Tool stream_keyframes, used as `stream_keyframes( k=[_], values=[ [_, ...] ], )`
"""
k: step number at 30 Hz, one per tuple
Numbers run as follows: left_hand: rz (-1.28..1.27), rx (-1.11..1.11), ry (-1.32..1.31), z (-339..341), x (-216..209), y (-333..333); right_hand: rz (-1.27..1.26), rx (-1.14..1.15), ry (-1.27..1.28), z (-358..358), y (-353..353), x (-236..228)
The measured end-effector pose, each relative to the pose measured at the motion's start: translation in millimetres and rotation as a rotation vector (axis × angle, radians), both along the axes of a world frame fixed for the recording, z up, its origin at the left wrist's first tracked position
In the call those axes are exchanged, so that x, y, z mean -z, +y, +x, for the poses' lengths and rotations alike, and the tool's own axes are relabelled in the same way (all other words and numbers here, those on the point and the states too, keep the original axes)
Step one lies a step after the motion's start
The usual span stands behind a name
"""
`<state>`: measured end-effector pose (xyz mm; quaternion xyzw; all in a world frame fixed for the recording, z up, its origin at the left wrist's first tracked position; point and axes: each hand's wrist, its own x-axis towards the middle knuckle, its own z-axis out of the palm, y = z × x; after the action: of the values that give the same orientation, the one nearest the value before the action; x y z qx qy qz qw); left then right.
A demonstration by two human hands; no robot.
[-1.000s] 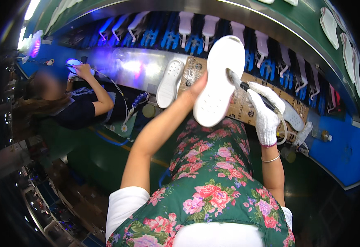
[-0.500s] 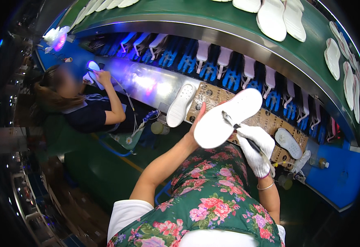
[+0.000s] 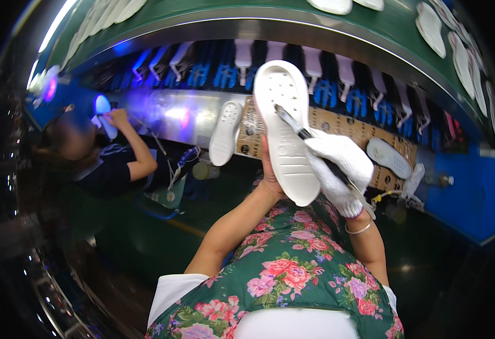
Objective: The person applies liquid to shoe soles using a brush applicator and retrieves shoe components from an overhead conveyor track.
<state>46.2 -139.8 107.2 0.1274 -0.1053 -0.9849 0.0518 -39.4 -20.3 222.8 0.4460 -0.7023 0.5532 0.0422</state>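
My bare left hand [image 3: 270, 176] is closed on a white shoe sole [image 3: 291, 155], gripping it by its left edge. The sole stands nearly upright, its holed and ridged face toward me. In a white knitted glove, my right hand [image 3: 343, 164] is closed round a dark-handled brush [image 3: 302, 134] with a metal collar. Its bristles rest on the upper part of the sole, by the holes. Behind, another white sole [image 3: 225, 133] lies on the metal bench left of the cardboard. A greyish sole [image 3: 389, 157] lies on the cardboard to the right.
Brown printed cardboard [image 3: 332, 120] covers part of the bench [image 3: 196, 104]. A row of blue clamps [image 3: 325, 95] runs behind it, under a green conveyor [image 3: 202, 12] carrying white soles. At left a co-worker [image 3: 117, 155] holds a sole. A blue panel [image 3: 465, 198] stands right.
The sole in my left hand has turned from its smooth face to its holed face and stands more upright. My right hand and the brush have moved slightly left and up. The view has shifted.
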Motion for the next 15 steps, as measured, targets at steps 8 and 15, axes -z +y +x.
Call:
stream_keyframes(
  k=[8,15],
  values=[
    [0.091,0.052,0.018,0.1,26.0,19.4,0.018,0.047,0.011,0.2,-8.0,-5.1],
    [0.088,0.056,0.047,-7.6,48.9,20.5,-0.095,0.166,-0.251,28.2,-17.1,18.5]
  ],
)
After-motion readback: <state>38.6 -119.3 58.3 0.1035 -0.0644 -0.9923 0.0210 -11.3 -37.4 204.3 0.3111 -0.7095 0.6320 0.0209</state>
